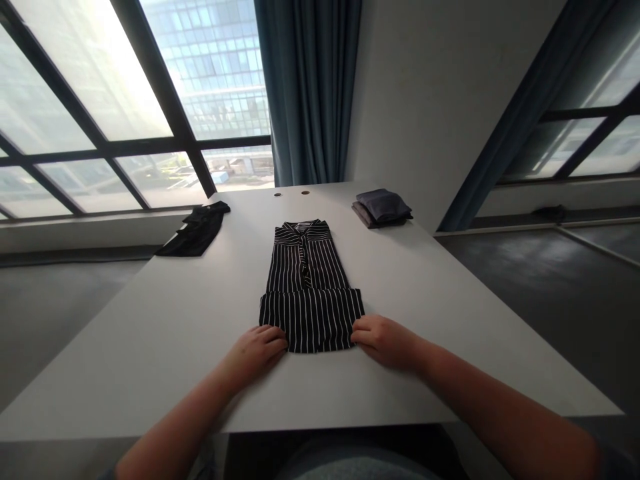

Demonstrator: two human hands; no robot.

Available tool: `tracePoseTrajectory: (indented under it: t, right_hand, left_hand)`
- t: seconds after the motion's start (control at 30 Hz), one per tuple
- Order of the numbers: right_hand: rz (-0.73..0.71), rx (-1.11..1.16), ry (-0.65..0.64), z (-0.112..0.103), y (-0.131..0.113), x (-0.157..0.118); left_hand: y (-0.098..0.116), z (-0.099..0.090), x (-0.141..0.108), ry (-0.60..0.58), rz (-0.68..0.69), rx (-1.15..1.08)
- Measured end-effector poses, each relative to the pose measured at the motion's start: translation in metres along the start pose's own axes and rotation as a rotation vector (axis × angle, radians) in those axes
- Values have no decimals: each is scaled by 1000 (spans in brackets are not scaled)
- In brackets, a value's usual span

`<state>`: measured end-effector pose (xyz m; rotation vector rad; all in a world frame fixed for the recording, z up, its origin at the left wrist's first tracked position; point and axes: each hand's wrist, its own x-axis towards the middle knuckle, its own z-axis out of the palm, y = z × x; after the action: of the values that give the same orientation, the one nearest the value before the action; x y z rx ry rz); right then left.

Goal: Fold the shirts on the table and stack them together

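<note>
A black shirt with white stripes (313, 320) lies on the white table, its collar pointing away from me and its lower part folded up over the front. At its near left corner, my left hand (261, 347) has its fingers closed on the fabric edge. My right hand (379, 339) pinches the near right corner. The fingertips of both hands are partly hidden by the cloth and the other fingers.
Black folded cloth (197, 230) lies at the left edge of the white table (165, 347). A stack of dark folded clothes (383, 207) is at the back right. Two small round discs sit near the far edge, before a blue curtain (310, 93) and windows.
</note>
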<state>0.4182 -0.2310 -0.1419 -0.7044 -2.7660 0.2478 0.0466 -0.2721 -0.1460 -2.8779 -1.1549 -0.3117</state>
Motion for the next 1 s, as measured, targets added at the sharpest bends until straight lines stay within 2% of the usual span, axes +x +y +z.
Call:
tracePoseTrajectory:
  t: [0.2, 0.33, 0.4, 0.5, 0.57, 0.67, 0.8, 0.9, 1.0]
  right_hand:
    - [-12, 103, -119, -18, -26, -22]
    - [-52, 188, -128, -29, -37, -29]
    - [-13, 197, -74, -32, -35, -27]
    - [82, 161, -2, -25, -24, -21]
    - [139, 145, -39, -15, -15, -16]
    - [232, 157, -158, 1, -4, -13]
    - [261, 210, -206, 7, 3, -16]
    - [265, 259, -98, 6, 19, -13]
    - [346, 266, 130, 14, 62, 3]
  left_hand:
    - [38, -11, -14, -2, 39, -162]
    - [47, -25, -18, -129, 49, -290]
    - [40, -27, -16, -150, 7, -311]
    - [19, -20, -8, -107, -111, -273]
    - [6, -9, -3, -106, -148, -236]
    - [-6, 6, 2, -141, -111, -206]
    - [-12, 9, 4, -153, -77, -212]
    - [-31, 7, 10, -92, -148, -261]
    - [-71, 16, 30, 95, -322, -291]
